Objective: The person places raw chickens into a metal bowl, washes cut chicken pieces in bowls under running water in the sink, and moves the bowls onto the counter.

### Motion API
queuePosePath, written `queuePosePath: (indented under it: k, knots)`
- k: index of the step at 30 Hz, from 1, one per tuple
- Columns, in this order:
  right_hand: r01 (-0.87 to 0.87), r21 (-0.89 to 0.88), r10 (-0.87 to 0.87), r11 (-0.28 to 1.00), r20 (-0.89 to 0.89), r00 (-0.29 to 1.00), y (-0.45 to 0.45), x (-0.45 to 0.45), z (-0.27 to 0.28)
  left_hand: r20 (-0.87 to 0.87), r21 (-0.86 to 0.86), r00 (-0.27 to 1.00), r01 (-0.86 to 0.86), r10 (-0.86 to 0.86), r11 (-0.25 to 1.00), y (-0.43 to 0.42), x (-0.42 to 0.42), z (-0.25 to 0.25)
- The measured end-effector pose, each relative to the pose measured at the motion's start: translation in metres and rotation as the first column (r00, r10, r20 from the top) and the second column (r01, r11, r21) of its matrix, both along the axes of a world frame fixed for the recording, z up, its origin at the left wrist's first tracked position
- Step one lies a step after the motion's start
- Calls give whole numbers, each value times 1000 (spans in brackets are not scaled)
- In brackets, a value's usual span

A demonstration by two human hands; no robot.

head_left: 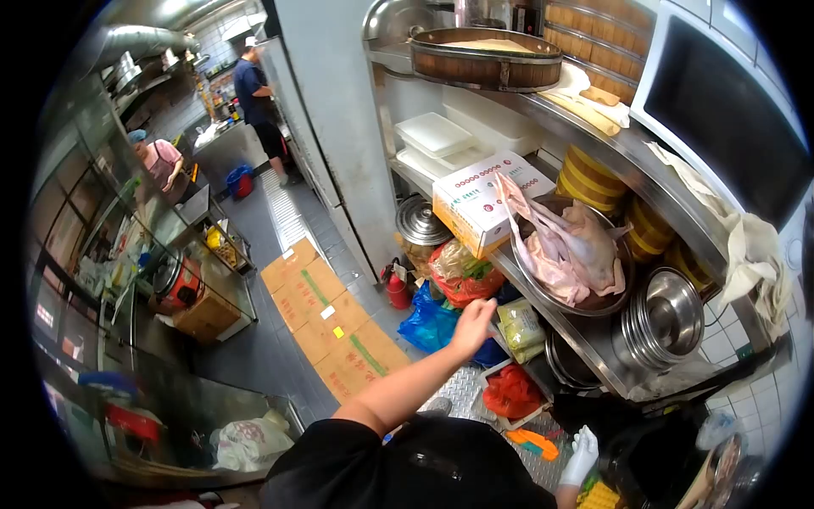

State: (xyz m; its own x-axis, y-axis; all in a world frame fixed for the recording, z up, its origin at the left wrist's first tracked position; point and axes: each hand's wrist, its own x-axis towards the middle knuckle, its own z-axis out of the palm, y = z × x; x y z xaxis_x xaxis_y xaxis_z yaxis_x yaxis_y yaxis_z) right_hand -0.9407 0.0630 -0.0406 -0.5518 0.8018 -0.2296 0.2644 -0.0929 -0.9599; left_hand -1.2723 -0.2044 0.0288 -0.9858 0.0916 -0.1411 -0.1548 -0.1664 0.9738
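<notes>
My left hand (pixel 475 329), bare, is held out in front of the lower shelf with its fingers curled in and nothing seen in them. Close behind it lie a blue plastic bag (pixel 431 321) and yellowish-green packets (pixel 521 329). My right hand (pixel 582 455) wears a white glove and hangs low on the right. Its fingers are bent together, and no object shows in them. An orange-handled tool (pixel 534 443) is to its left on the floor. Plucked poultry (pixel 564 246) fills a metal bowl (pixel 629 276) on the shelf beyond my hands.
A printed carton (pixel 487 199) and stacked metal bowls (pixel 670 318) share the shelf. Above stands a wooden steamer (pixel 487 64). Flattened cardboard (pixel 335 318) covers the floor at left, near a red fire extinguisher (pixel 397 288). Two people (pixel 252 89) are farther back.
</notes>
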Motion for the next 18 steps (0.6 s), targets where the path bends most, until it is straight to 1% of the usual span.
queuePosePath:
  k: [1, 2, 3, 4, 5, 6, 7, 8, 9, 10, 11, 12, 13, 14, 15, 16, 18]
  knots:
    - [-18, 4, 18, 1000, -3, 1000, 5, 5, -2, -30, -167, 999, -21, 16, 986, -25, 15, -25]
    - [-47, 11, 47, 999, 1, 999, 9, 9, -2, -262, -506, 965, -148, 12, 850, -54, 26, -78]
    - [-75, 18, 74, 997, 7, 997, 12, 15, 0, -273, -627, 962, -195, 21, 754, -83, 47, -118]
    - [-100, 28, 99, 995, 15, 995, 17, 22, 1, -73, -698, 997, -69, 25, 713, -117, 76, -154]
    - [-136, 47, 135, 990, 25, 991, 22, 30, 3, 248, -625, 961, 65, 119, 778, -142, 119, -156]
    - [-173, 65, 170, 983, 37, 985, 27, 39, 5, 32, -828, 997, -11, 67, 560, -189, 156, -263]
    - [-211, 80, 207, 974, 52, 977, 33, 50, 5, 225, -866, 972, 166, 69, 472, -216, 206, -263]
    - [-225, 91, 221, 970, 54, 974, 38, 62, 1, 414, -877, 901, 358, 127, 320, -233, 254, -245]
    - [-242, 100, 237, 965, 55, 970, 46, 72, -4, 560, -817, 825, 536, 72, 211, -256, 299, -253]
    - [-260, 108, 256, 959, 55, 965, 52, 81, -7, 671, -737, 740, 673, -47, 55, -297, 348, -321]
    - [-272, 113, 265, 956, 68, 962, 57, 91, -13, 796, -606, 605, 796, -20, -3, -300, 387, -281]
    - [-281, 116, 274, 953, 77, 959, 62, 99, -21, 825, -565, 562, 824, -62, -39, -321, 434, -324]
    - [-287, 117, 278, 951, 87, 957, 66, 106, -29, 850, -524, 516, 848, -103, -75, -333, 474, -344]
    - [-325, 122, 313, 938, 103, 944, 70, 113, -37, 857, -512, 514, 857, -38, 60, -332, 500, -314]
    - [-359, 121, 345, 926, 120, 931, 73, 120, -45, 860, -504, 509, 842, 30, 192, -322, 524, -255]
    - [-392, 118, 375, 913, 138, 917, 73, 127, -53, 873, -484, 480, 829, 89, 279, -328, 546, -264]
    - [-448, 135, 428, 884, 154, 891, 65, 135, -65, 873, -488, 477, 847, 103, 211, -332, 558, -257]
